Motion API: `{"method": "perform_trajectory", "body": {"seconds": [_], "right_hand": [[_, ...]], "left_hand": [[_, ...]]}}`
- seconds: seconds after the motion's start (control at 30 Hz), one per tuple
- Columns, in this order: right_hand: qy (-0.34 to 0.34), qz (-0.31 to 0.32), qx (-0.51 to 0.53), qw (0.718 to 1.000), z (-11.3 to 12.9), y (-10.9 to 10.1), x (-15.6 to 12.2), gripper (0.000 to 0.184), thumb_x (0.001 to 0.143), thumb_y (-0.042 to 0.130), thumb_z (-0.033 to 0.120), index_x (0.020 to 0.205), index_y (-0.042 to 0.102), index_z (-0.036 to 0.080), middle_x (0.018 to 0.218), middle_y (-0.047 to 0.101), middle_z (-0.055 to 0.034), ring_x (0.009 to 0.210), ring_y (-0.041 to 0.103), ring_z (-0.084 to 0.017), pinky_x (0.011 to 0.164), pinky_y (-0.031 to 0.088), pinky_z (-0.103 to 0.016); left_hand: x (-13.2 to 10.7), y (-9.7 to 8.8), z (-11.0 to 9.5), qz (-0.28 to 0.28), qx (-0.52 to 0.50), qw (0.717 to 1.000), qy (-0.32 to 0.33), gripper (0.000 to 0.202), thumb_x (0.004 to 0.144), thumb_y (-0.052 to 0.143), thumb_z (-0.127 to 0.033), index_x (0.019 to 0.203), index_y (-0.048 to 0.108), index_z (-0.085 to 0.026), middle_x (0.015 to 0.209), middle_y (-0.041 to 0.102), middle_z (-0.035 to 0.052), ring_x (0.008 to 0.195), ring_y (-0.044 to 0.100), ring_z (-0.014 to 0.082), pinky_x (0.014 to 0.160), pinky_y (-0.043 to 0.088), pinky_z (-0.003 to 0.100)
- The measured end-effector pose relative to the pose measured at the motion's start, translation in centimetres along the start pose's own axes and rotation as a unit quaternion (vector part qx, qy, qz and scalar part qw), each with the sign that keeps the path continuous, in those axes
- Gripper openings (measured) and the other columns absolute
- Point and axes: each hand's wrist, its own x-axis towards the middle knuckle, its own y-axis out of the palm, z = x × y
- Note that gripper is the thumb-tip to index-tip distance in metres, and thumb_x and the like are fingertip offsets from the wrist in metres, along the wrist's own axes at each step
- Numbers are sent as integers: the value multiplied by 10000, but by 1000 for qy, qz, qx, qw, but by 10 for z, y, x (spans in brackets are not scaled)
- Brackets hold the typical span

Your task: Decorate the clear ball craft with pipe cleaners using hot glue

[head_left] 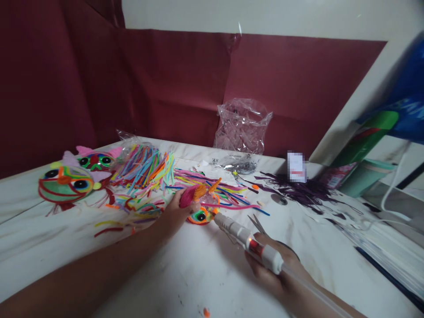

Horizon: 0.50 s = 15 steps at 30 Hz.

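Note:
My left hand (180, 204) is closed around the edge of a colourful pipe-cleaner mask (201, 216). It has a black eye with a green surround, orange and magenta pieces, and a clear part in the middle. My right hand (274, 265) grips a white hot glue gun (236, 229), its small indicator glowing red-orange. The gun's nozzle points at the mask's right edge; whether it touches I cannot tell. A pair of scissors (257, 224) is at my right hand, blades pointing up and left, its handle partly hidden by the fingers. A long pink pipe cleaner (238, 206) lies just behind the nozzle.
Two decorated masks, one green-faced (64, 183) and one behind it (96, 161), lie at left. Loose pipe cleaners (145, 165) spread across the back. Purple strands (298, 190) lie at right, near a green container (371, 176). A clear plastic bag (243, 126) stands against the red backdrop (172, 79).

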Motion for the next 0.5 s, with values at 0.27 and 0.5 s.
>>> {"method": "perform_trajectory", "body": {"seconds": [0.27, 0.5], "right_hand": [[26, 7, 49, 998, 4, -4, -1, 127, 838, 457, 191, 720, 431, 231, 688, 564, 6, 577, 578, -138, 523, 433, -237], [55, 29, 51, 997, 1, -2, -1, 100, 830, 466, 219, 731, 455, 227, 683, 569, -1, 586, 584, -153, 544, 441, -258]], "left_hand": [[-2, 1, -3, -3, 6, 1000, 0, 630, 659, 737, -350, 1222, 483, -224, 1249, 594, 76, 1194, 521, 287, 1012, 392, 397], [-1, 1, -2, -2, 4, 1000, 3, 642, 661, 740, -352, 1234, 479, -224, 1269, 583, 76, 1206, 514, 290, 1016, 387, 399]]}}
